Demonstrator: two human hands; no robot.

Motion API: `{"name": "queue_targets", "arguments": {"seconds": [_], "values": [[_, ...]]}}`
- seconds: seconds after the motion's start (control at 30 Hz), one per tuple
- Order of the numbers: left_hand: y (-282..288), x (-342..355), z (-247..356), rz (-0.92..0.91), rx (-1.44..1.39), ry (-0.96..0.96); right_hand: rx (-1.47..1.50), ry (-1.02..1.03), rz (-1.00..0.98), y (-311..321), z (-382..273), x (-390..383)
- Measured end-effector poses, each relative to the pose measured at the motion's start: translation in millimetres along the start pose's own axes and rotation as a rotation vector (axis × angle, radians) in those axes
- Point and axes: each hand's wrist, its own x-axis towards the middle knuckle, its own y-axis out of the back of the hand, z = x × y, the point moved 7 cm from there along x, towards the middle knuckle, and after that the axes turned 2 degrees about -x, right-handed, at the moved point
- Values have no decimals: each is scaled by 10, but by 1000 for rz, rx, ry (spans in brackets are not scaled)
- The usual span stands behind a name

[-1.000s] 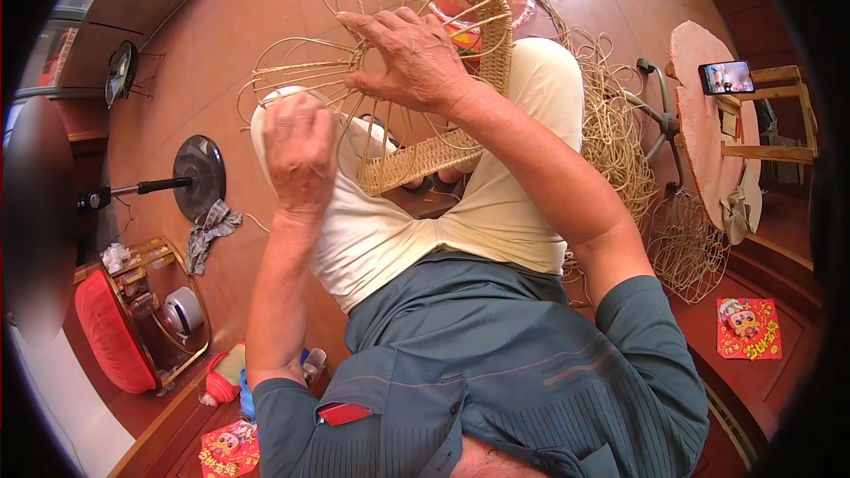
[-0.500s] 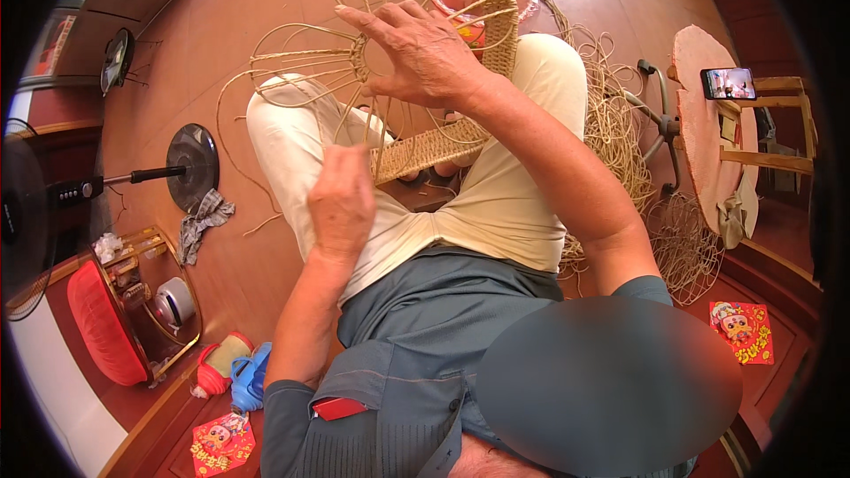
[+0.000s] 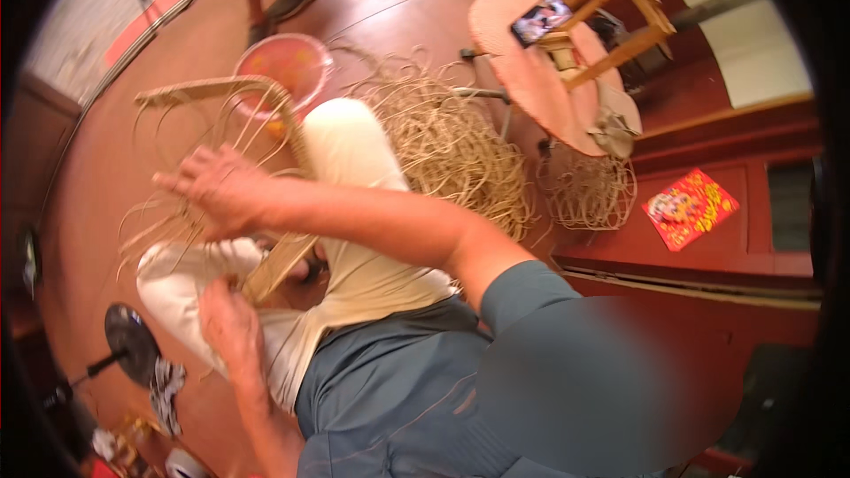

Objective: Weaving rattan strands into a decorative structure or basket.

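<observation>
Looks like home room serving as small craft workshop: part-woven frame, big heap of cord on reddish floor, plastic tub, standing fan, red festive print on red woodwork.

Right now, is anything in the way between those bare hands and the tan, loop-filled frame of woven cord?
Nothing visible is. The spread right hand lies over the tan woven-cord frame; the left hand is near its lower band, blur hiding any touch. The large heap of loose tan cord lies clear, off to the right.
</observation>
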Motion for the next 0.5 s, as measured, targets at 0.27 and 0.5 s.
{"name": "queue_targets", "arguments": {"seconds": [0.27,0.5], "values": [[51,47,192,-23,54,79,-10,-21,22,25,9,-2],[86,113,274,1,155,-67,0,-7,57,37,42,-32]]}}
